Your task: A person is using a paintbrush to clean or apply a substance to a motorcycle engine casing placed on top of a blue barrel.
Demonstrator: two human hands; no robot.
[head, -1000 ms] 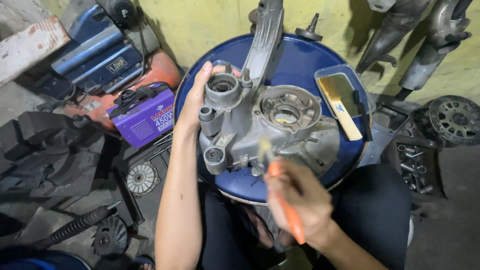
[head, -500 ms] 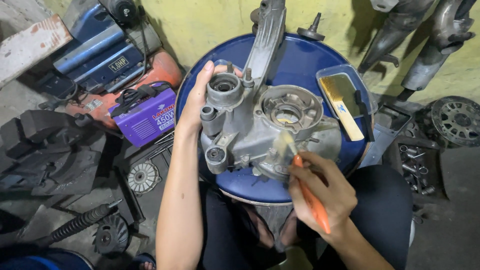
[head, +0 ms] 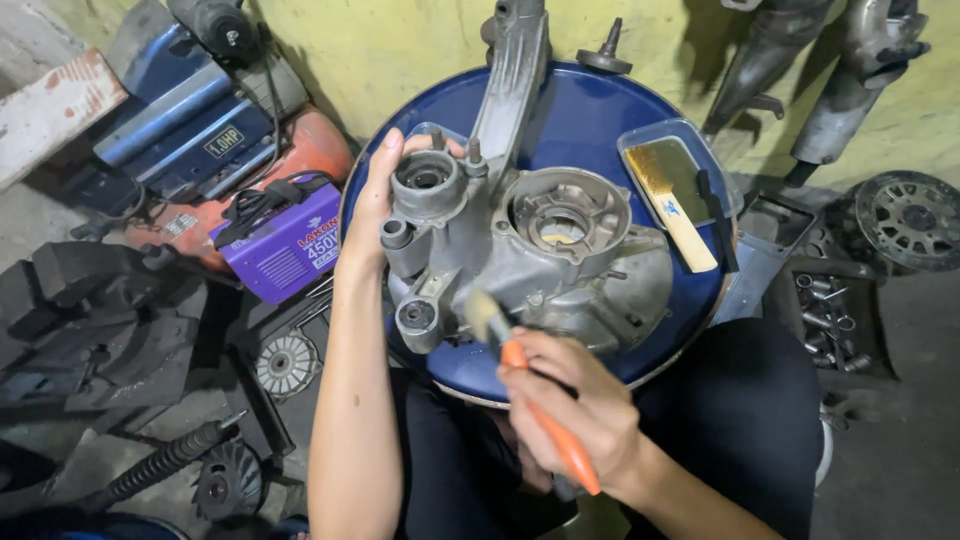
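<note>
Over my lap, my right hand (head: 580, 405) pinches the orange handle of a small brush (head: 520, 385), its bristles touching the near edge of a grey engine casing (head: 530, 255). The casing lies on the blue lid of a drum (head: 590, 120). My left hand (head: 375, 200) grips the casing's round port on the far left side, fingers curled over it. Beyond, a clear tray (head: 690, 160) holds 1 wider brush (head: 675, 205). A purple box (head: 285, 240) sits on the floor at left.
</note>
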